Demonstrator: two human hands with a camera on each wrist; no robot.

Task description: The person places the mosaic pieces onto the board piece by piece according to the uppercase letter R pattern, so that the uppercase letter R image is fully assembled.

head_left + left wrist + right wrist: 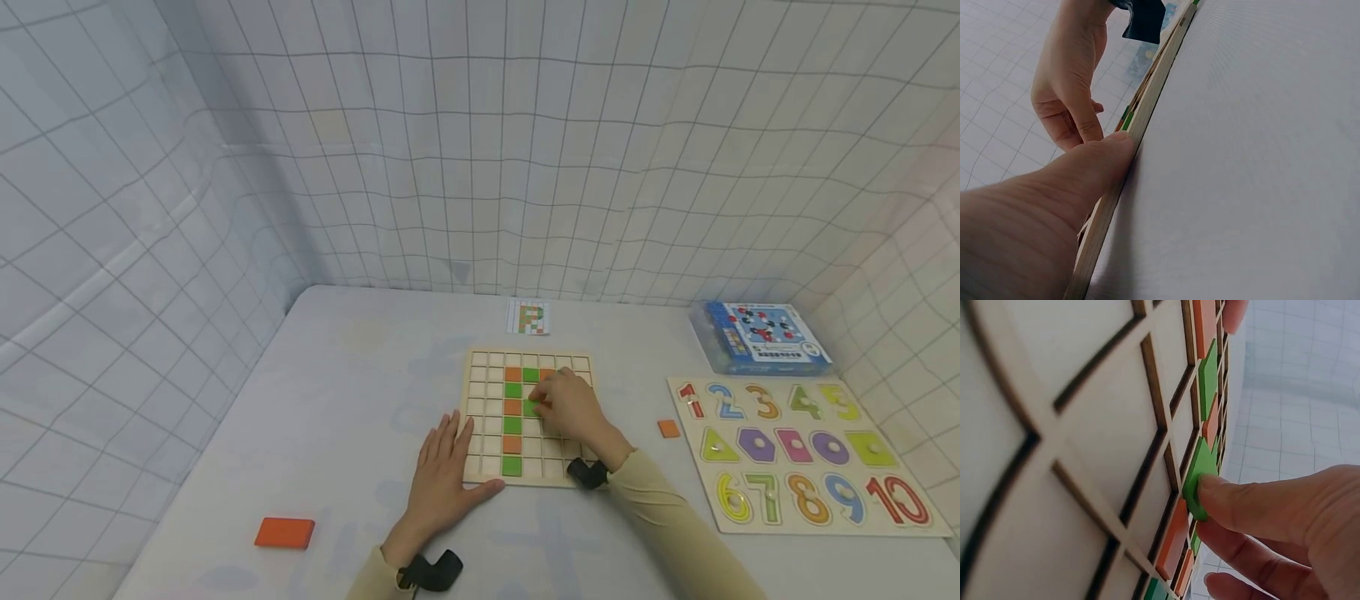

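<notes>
A wooden grid board (491, 482) lies on the table, with orange and green square tiles in some of its cells. One column of alternating tiles runs down to the lowest row, and a few more tiles sit along an upper row. My right hand (570, 407) is over the board's right half. In the right wrist view its thumb and index finger pinch a green tile (1196, 472) at the grid, beside an orange tile (1174, 540). My left hand (442, 483) rests with fingers extended at the board's lower left corner, its thumb on the near edge (1124, 147).
Behind the board lies a small pattern card (528, 317). A loose orange tile (668, 428) is right of the board, near a number-and-shape puzzle (757, 456). A blue box (761, 337) stands at the back right. An orange-red block (285, 533) lies at the front left.
</notes>
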